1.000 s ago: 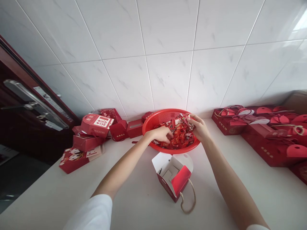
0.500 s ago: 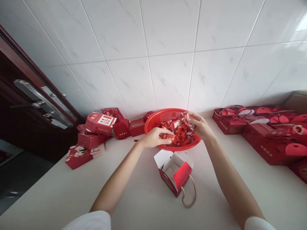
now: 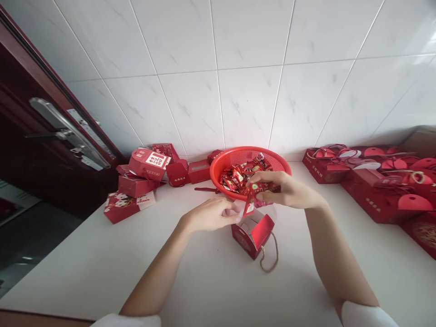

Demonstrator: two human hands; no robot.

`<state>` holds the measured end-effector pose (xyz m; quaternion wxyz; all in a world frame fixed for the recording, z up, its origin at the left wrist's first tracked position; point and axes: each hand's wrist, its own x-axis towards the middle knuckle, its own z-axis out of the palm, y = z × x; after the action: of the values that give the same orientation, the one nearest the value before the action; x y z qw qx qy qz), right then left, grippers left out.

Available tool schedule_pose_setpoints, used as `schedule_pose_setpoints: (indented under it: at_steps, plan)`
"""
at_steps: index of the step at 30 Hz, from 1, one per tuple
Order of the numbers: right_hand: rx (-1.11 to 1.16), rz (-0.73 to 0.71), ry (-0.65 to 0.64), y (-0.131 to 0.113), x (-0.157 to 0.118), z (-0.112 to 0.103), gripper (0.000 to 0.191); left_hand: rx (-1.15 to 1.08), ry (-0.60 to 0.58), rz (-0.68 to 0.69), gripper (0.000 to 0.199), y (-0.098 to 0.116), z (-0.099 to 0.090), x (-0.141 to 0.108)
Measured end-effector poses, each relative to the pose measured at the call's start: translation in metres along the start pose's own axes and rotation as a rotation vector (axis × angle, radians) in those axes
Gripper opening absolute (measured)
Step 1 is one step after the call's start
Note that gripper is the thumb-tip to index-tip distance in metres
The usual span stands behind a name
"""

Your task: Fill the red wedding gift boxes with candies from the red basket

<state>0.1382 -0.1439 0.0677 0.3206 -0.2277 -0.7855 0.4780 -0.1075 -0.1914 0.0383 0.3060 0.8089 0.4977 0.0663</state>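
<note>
My right hand (image 3: 284, 189) is pinching several red candy packets (image 3: 254, 196) above the front rim of a red plastic colander basket (image 3: 250, 155). One packet hangs down towards the box. My left hand (image 3: 211, 215) is just left of those packets, with its fingers loosely together and nothing visible in them. The basket holds a heap of red wrapped candies (image 3: 238, 175). Below my hands, a small open red gift box (image 3: 247, 236) with a white inside and a twine handle (image 3: 270, 256) stands on the counter. My hands hide part of its opening.
A white counter (image 3: 85, 268) runs along a white tiled wall (image 3: 245, 100). Red gift boxes (image 3: 143, 181) lie in a loose pile on the left, and more red boxes with rope handles (image 3: 378, 181) crowd the right. A dark door with a metal handle (image 3: 64, 131) stands at the far left.
Both hands have come out of the basket towards me, and my right hand now lifts packets above the open box. The view has tilted and shifted slightly.
</note>
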Motion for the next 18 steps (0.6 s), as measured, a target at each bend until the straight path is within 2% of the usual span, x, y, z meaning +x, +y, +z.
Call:
schedule_pose_setpoints:
  at_steps: [2,4,9,15,18]
  plan:
    - [-0.116,0.000,-0.096,0.001,0.002,0.006,0.025,0.008,0.013,-0.039,0.030,-0.001,0.002,-0.001]
    - [-0.183,0.002,-0.156,0.003,0.003,0.010,0.023,0.030,0.013,-0.093,0.043,-0.001,0.003,-0.002]
    - [-0.309,0.007,-0.164,0.005,0.000,0.013,0.027,0.072,-0.046,-0.166,0.067,0.002,0.001,-0.008]
    - [-0.251,0.014,-0.351,0.013,0.002,0.020,0.030,-0.103,-0.160,-0.014,0.057,-0.002,0.002,-0.002]
    - [-0.290,0.045,-0.462,0.017,0.002,0.020,0.030,-0.108,-0.143,-0.012,0.061,-0.008,0.004,0.001]
